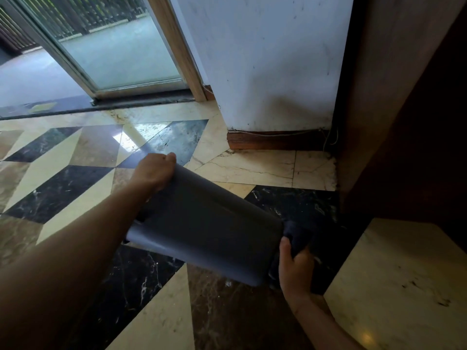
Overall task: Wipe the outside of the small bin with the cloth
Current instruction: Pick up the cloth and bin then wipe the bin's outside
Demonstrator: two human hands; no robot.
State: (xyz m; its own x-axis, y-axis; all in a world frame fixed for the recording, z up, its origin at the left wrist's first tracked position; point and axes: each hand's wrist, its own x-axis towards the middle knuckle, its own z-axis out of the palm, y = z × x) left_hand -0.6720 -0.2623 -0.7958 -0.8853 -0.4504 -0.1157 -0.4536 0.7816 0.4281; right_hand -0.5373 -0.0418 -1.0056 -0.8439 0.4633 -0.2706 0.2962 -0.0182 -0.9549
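A small dark grey bin (207,228) is held tipped on its side above the marble floor, its long side facing me. My left hand (154,171) grips its far upper-left end, with the fingers curled over the edge. My right hand (295,267) holds a dark blue cloth (299,236) bunched against the bin's right end. Most of the cloth is hidden between that hand and the bin.
The floor (75,157) is patterned marble in cream, black and brown. A white wall pillar (273,61) with a wooden skirting stands behind the bin. A dark wooden panel (404,109) rises at the right, and a glass sliding door (111,54) is at the far left.
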